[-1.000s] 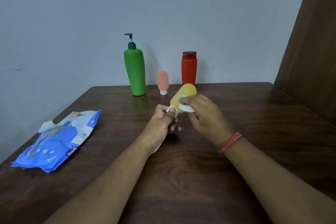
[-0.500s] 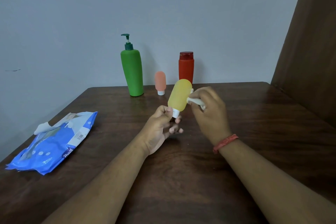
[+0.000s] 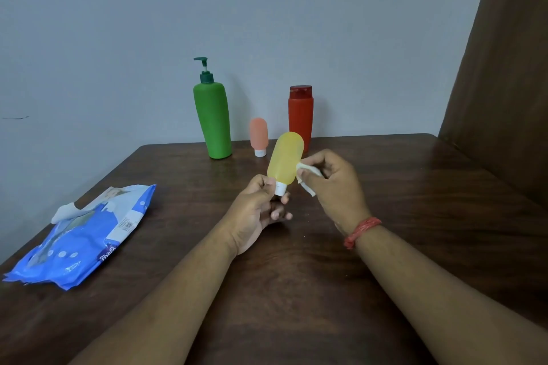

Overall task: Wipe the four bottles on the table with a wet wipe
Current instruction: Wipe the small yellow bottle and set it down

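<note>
Left hand (image 3: 255, 210) pinches the yellow bottle (image 3: 285, 158) by its white cap, above the desk (image 3: 385, 187) middle. Right hand (image 3: 332, 184) grips a wet wipe (image 3: 308, 173) against its side. 3 bottles stand far behind.

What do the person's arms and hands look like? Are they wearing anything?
Both arms are bare, with no sleeves showing up to the picture's edge. The left hand wears nothing: no rings, watch or glove. The right hand is bare too, but its wrist has a red thread band wound around it.
</note>
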`<state>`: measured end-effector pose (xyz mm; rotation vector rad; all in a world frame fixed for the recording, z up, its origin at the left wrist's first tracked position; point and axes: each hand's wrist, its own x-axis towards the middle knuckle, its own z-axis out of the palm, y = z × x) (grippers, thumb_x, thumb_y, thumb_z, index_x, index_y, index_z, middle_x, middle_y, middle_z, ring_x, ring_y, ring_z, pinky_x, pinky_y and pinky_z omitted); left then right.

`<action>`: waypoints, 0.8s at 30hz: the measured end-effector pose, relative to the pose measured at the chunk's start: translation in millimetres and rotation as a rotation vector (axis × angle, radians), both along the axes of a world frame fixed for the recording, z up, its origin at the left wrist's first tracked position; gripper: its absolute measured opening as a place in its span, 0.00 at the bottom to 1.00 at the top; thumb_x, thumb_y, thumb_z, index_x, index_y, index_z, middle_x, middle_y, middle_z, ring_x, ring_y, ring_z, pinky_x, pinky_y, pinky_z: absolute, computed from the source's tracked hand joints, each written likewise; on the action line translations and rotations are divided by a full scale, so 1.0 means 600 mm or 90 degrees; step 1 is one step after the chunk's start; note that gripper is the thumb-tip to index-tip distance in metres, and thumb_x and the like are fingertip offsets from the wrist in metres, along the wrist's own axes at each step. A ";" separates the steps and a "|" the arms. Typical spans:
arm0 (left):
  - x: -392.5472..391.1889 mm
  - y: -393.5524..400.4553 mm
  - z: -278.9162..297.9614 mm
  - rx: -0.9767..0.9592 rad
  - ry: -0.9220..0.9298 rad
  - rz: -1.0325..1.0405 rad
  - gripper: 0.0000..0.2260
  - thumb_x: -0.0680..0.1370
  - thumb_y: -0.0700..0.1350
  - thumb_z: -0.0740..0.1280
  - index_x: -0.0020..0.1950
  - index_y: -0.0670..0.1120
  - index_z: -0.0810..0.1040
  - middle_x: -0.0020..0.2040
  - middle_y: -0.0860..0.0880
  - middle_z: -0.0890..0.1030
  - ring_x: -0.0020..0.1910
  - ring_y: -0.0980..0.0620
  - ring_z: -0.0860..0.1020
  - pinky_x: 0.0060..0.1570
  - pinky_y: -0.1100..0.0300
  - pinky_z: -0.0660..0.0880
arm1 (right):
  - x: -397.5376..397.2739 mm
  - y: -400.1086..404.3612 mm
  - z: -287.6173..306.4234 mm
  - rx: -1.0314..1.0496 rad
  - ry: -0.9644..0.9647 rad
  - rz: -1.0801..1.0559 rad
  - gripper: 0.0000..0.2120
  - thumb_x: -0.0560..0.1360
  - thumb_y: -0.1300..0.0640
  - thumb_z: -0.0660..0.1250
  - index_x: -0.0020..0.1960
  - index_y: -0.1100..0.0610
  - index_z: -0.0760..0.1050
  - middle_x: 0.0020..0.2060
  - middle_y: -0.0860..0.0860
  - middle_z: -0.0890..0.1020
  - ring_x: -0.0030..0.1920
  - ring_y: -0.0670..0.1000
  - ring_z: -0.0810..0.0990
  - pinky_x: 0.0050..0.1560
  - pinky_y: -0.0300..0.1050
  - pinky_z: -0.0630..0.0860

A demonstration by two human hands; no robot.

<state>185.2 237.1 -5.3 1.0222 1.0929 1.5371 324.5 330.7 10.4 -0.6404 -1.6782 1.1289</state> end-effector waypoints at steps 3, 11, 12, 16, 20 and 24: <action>0.008 0.001 0.001 -0.005 0.034 -0.029 0.07 0.86 0.45 0.55 0.49 0.45 0.64 0.39 0.47 0.75 0.29 0.53 0.65 0.48 0.51 0.77 | 0.012 0.005 0.018 -0.029 0.098 -0.083 0.06 0.76 0.61 0.72 0.46 0.50 0.80 0.45 0.48 0.85 0.47 0.49 0.84 0.45 0.44 0.82; -0.003 0.000 0.000 0.009 0.034 0.030 0.06 0.86 0.45 0.55 0.52 0.44 0.66 0.39 0.48 0.74 0.30 0.54 0.65 0.49 0.51 0.78 | -0.003 -0.010 0.003 -0.040 -0.043 0.015 0.05 0.74 0.61 0.74 0.44 0.54 0.78 0.42 0.51 0.85 0.45 0.52 0.84 0.48 0.53 0.84; -0.002 0.000 0.000 0.008 0.045 0.025 0.06 0.86 0.45 0.55 0.52 0.45 0.66 0.39 0.48 0.74 0.30 0.54 0.65 0.49 0.51 0.78 | -0.003 -0.008 0.007 -0.049 -0.009 0.004 0.06 0.74 0.62 0.74 0.43 0.55 0.79 0.42 0.52 0.85 0.46 0.53 0.84 0.48 0.53 0.83; 0.011 0.002 -0.001 0.005 0.117 -0.010 0.05 0.86 0.46 0.55 0.54 0.46 0.62 0.41 0.47 0.74 0.30 0.54 0.66 0.50 0.50 0.77 | 0.013 0.001 0.024 -0.091 0.149 -0.079 0.07 0.74 0.63 0.73 0.43 0.53 0.78 0.42 0.50 0.85 0.44 0.50 0.84 0.43 0.44 0.81; 0.011 0.000 0.000 0.015 0.090 0.022 0.05 0.86 0.45 0.55 0.52 0.45 0.64 0.41 0.47 0.74 0.30 0.54 0.66 0.48 0.52 0.78 | 0.007 -0.011 0.014 -0.098 0.061 0.014 0.07 0.74 0.65 0.73 0.44 0.56 0.77 0.43 0.53 0.85 0.44 0.52 0.84 0.45 0.47 0.82; 0.001 -0.001 -0.001 0.027 0.075 0.071 0.07 0.86 0.45 0.56 0.50 0.44 0.66 0.40 0.47 0.75 0.30 0.54 0.66 0.46 0.52 0.78 | -0.003 -0.024 0.003 -0.075 -0.032 0.077 0.06 0.74 0.65 0.74 0.46 0.63 0.77 0.36 0.50 0.84 0.36 0.44 0.82 0.37 0.39 0.79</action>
